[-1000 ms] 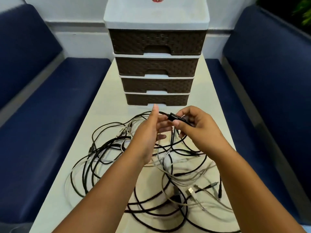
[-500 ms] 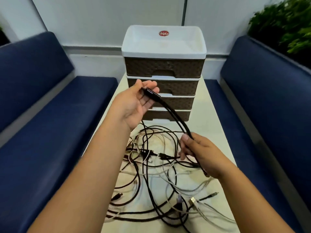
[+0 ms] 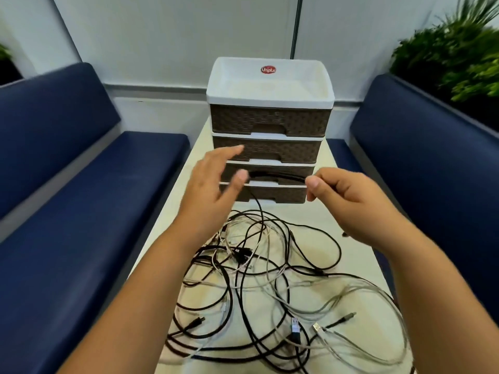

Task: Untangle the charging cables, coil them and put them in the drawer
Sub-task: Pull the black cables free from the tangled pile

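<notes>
A tangle of black and white charging cables (image 3: 259, 279) lies on the white table (image 3: 318, 214) in front of me. One black cable (image 3: 278, 175) is stretched between my hands, and its rest hangs down into the tangle. My left hand (image 3: 213, 190) is raised and blurred, with its fingers stretched out and its thumb hooked over the cable. My right hand (image 3: 348, 201) pinches the cable between thumb and forefinger. Behind my hands stands a drawer unit (image 3: 270, 120) with brown woven fronts, and all its drawers are closed.
Dark blue padded benches run along the table on the left (image 3: 81, 211) and on the right (image 3: 418, 157). Green plants (image 3: 459, 55) stand behind the right bench. Loose plug ends lie near the table's front edge.
My hands have drawn apart sideways, so the black cable now runs level between them. My left hand has spread its fingers. The right hand has risen from the tangle.
</notes>
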Tool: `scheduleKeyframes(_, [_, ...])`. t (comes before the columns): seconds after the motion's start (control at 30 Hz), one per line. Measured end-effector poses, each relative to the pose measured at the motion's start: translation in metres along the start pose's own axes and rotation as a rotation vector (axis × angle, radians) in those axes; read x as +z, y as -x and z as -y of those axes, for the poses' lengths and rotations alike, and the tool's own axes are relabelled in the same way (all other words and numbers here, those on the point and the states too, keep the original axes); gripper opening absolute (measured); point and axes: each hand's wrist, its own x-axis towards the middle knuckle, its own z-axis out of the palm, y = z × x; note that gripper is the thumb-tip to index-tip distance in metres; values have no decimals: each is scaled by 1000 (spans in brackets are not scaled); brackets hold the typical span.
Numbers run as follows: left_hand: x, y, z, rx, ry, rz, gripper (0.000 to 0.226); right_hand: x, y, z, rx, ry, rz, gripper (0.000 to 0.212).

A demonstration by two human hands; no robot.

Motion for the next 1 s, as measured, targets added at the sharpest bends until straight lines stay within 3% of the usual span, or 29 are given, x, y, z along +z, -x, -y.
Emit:
scheduleKeyframes(0.1, [3, -8, -11, 176, -133, 207, 42, -12, -6, 25, -107, 129, 29, 35])
scheduleKeyframes(0.2, [8, -7, -19, 69, 160, 257, 21, -13, -18, 35, -174, 189, -74, 33])
scheduleKeyframes(0.3, [11, -4, -21, -80, 352, 166, 32, -1, -31, 25, -248, 245, -292, 21])
scheduleKeyframes(0.37, [10, -6, -22, -211, 526, 92, 32, 14, -34, 13, -255, 279, -469, 33])
scheduleKeyframes(0.43, [5, -9, -20, -348, 706, 17, 32, 37, -25, -1, -233, 172, -659, 36])
scheduleKeyframes(0.5, [-1, -10, -14, -461, 837, -75, 33, 70, -9, -22, -148, -25, -736, 22])
scheduleKeyframes(0.57, [-8, -9, -7, -528, 941, -173, 34, 105, 4, -49, 76, -185, -555, 10])
scheduleKeyframes(0.67, [-18, -3, 5, -592, 1034, -296, 34, 152, 19, -86, 429, -120, -25, 12])
scheduleKeyframes(0.7, [-22, 0, 9, -608, 1057, -329, 34, 164, 21, -94, 484, -121, 53, 12])
scheduleKeyframes(0.93, [-32, 18, 32, -671, 1121, -449, 34, 203, -11, -101, 818, -571, 106, 22])
scheduleKeyframes(1.0, [-35, 22, 35, -681, 1128, -465, 34, 208, -18, -99, 831, -608, 93, 22])
